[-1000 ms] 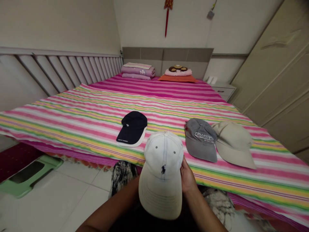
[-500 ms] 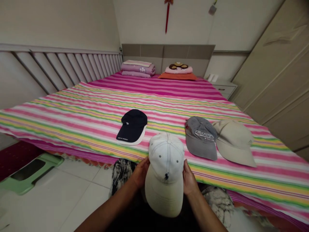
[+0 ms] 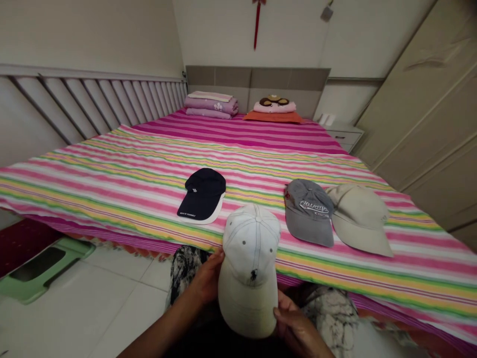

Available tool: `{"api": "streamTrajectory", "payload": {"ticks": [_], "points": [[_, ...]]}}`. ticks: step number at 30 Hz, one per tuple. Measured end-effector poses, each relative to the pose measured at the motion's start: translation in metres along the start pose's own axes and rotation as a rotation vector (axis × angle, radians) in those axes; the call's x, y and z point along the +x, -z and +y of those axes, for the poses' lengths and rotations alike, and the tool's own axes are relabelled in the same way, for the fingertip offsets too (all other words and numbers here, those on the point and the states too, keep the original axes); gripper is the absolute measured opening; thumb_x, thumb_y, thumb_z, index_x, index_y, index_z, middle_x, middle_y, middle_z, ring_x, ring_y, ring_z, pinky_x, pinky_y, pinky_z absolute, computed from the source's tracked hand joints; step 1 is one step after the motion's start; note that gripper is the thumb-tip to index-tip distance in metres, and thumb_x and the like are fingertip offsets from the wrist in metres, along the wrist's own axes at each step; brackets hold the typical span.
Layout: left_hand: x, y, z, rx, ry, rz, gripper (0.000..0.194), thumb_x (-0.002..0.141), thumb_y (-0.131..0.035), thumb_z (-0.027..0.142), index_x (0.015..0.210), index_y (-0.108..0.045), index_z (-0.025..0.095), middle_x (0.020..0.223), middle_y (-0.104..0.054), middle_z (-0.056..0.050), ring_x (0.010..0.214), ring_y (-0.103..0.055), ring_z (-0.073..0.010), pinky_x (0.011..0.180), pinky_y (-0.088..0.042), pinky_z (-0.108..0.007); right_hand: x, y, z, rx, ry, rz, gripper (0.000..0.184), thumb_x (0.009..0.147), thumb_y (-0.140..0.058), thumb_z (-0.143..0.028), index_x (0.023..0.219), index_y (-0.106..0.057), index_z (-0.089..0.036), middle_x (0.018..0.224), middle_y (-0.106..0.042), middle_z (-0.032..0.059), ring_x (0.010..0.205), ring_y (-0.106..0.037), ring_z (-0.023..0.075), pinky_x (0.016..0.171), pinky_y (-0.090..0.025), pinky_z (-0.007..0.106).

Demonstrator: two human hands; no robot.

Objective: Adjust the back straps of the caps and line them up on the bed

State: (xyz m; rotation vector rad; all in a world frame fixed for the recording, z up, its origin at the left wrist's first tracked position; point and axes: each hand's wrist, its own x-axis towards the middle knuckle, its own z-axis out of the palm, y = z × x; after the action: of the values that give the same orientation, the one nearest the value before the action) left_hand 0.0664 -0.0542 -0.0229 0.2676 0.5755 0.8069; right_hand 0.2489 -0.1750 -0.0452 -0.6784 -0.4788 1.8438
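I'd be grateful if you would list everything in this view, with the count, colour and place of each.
striped bed sheet: one, pink, yellow, green and white, across the bed
dark cap: one, navy and white, on the sheet
grey cap: one, grey, on the sheet
beige cap: one, beige, right of the grey cap
held cap: one, off-white, between the hands
folded bedding: one stack, pink and lilac, at the bed's head
pillow: one, pink, on an orange cloth
headboard: one, grey, behind the bed
bedside cabinet: one, white, right of the bed
wardrobe: one, beige, far right
green stool: one, green, on the floor, left
left hand: one, on the held cap's side
right hand: one, under the held cap's brim
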Motion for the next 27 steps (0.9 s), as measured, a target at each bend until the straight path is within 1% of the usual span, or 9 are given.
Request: {"api": "streamTrajectory", "payload": {"ticks": [3, 7, 10, 13, 16, 19, 21, 24, 27], "points": [[0.001, -0.012, 0.002, 0.068, -0.092, 0.007, 0.029, 0.067, -0.062, 0.01, 0.095, -0.061, 0.018, 0.082, -0.07, -0.003, 0.086, -0.063, -0.0209, 0.081, -0.046, -0.032, 0.0, -0.002, -0.01, -0.058, 0.039, 0.047, 0.04, 0.064, -0.071, -0.022, 0.102, -0.06, -0.017, 0.08, -0.068, 0.0053, 0.054, -0.058, 0.0112, 0.047, -0.044, 0.02], [0.019, -0.043, 0.02, 0.153, -0.182, -0.034, 0.03, 0.069, -0.06, 0.008, 0.098, -0.058, 0.017, 0.083, -0.07, -0.004, 0.085, -0.064, -0.02, 0.082, -0.047, -0.034, 0.012, -0.01, -0.041, -0.14, 0.126, 0.075, 0.037, 0.062, -0.073, -0.022, 0.097, -0.062, -0.015, 0.068, -0.065, 0.0027, 0.049, -0.056, 0.0095, 0.043, -0.043, 0.017], [0.048, -0.073, 0.043, 0.218, -0.255, -0.12, 0.029, 0.069, -0.059, 0.008, 0.097, -0.058, 0.016, 0.081, -0.069, -0.004, 0.082, -0.064, -0.0191, 0.082, -0.047, -0.034, 0.032, -0.018, -0.072, -0.16, 0.223, 0.093, 0.038, 0.06, -0.075, -0.02, 0.096, -0.062, -0.015, 0.063, -0.064, -0.0001, 0.045, -0.054, 0.0081, 0.041, -0.044, 0.017], [0.084, -0.103, 0.067, 0.298, -0.319, -0.181, 0.025, 0.067, -0.058, 0.006, 0.09, -0.059, 0.014, 0.077, -0.069, -0.005, 0.08, -0.064, -0.0186, 0.08, -0.047, -0.032, 0.06, -0.021, -0.102, -0.101, 0.294, 0.163, 0.042, 0.054, -0.077, -0.016, 0.093, -0.061, -0.014, 0.069, -0.066, 0.001, 0.047, -0.056, 0.0086, 0.042, -0.046, 0.017], [0.12, -0.119, 0.079, 0.399, -0.35, -0.071, 0.02, 0.067, -0.055, 0.005, 0.084, -0.059, 0.015, 0.075, -0.067, -0.004, 0.078, -0.063, -0.0166, 0.08, -0.046, -0.03, 0.092, -0.015, -0.122, 0.007, 0.367, 0.306, 0.038, 0.052, -0.076, -0.013, 0.086, -0.06, -0.016, 0.072, -0.068, 0.0, 0.051, -0.059, 0.0092, 0.043, -0.048, 0.017], [0.146, -0.112, 0.073, 0.465, -0.323, 0.05, 0.024, 0.064, -0.056, 0.002, 0.084, -0.058, 0.014, 0.067, -0.064, -0.002, 0.069, -0.061, -0.0145, 0.078, -0.046, -0.03, 0.118, 0.0, -0.123, 0.055, 0.405, 0.433, 0.023, 0.057, -0.073, -0.012, 0.069, -0.054, -0.017, 0.056, -0.063, -0.0059, 0.042, -0.054, 0.0055, 0.041, -0.047, 0.013], [0.156, -0.098, 0.063, 0.504, -0.305, 0.11, 0.028, 0.058, -0.057, -0.002, 0.082, -0.057, 0.013, 0.064, -0.062, -0.002, 0.064, -0.06, -0.0136, 0.076, -0.045, -0.031, 0.128, 0.009, -0.117, 0.076, 0.414, 0.516, 0.024, 0.059, -0.072, -0.012, 0.063, -0.049, -0.018, 0.046, -0.057, -0.008, 0.037, -0.05, 0.0052, 0.039, -0.047, 0.013], [0.161, -0.081, 0.049, 0.548, -0.33, 0.158, 0.029, 0.056, -0.055, -0.004, 0.08, -0.057, 0.013, 0.069, -0.063, -0.002, 0.062, -0.057, -0.0116, 0.074, -0.044, -0.029, 0.133, 0.015, -0.106, 0.1, 0.432, 0.593, 0.023, 0.061, -0.071, -0.012, 0.065, -0.05, -0.018, 0.048, -0.059, -0.0071, 0.039, -0.053, 0.0067, 0.041, -0.05, 0.016], [0.159, -0.076, 0.044, 0.592, -0.368, 0.189, 0.026, 0.057, -0.055, -0.002, 0.079, -0.059, 0.012, 0.07, -0.063, -0.002, 0.062, -0.056, -0.0118, 0.075, -0.043, -0.029, 0.129, 0.011, -0.1, 0.106, 0.434, 0.635, 0.02, 0.063, -0.069, -0.012, 0.068, -0.051, -0.018, 0.051, -0.062, -0.006, 0.042, -0.056, 0.0077, 0.042, -0.051, 0.017]]}}
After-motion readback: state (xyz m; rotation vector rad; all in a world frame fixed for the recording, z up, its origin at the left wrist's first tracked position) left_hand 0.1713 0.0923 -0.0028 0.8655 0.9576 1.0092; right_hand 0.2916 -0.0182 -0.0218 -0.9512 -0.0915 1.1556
